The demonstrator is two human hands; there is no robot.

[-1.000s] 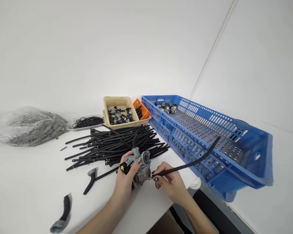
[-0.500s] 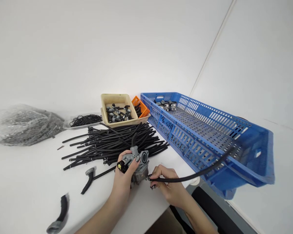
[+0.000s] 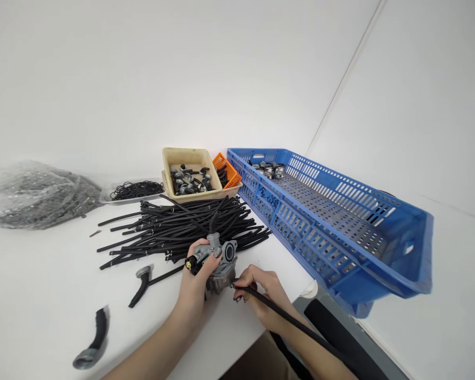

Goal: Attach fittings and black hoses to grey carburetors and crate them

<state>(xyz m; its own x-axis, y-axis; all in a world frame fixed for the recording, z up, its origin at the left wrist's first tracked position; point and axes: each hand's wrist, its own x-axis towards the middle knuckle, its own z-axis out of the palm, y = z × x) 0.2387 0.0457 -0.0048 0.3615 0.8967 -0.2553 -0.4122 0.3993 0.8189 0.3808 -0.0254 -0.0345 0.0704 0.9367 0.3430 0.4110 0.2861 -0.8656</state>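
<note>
My left hand [image 3: 196,272] is wrapped around a grey metal carburetor [image 3: 221,269], thumb on top, holding it just above the white table. A short black rubber elbow rises from its top. Low on the carburetor's right side, my right hand [image 3: 263,295] pinches the end of a long black rubber hose [image 3: 285,315] with a small metal clip at its tip. The hose end meets the carburetor's lower body; whether it is pushed onto a fitting I cannot tell. From there the hose runs down to the right across my wrist.
Behind my hands lies a pile of black hoses [image 3: 154,232]. A blue crate [image 3: 301,227] stands at right. Further back are a cream tray [image 3: 188,153], an orange basket [image 3: 230,171] and a plastic bag of small parts [image 3: 43,198]. Two black elbows with grey caps lie at left, one the nearer elbow [image 3: 100,330].
The hose's free end has swung down from over the crate's edge to below my right forearm. Both hands keep their hold, and the view has shifted slightly.
</note>
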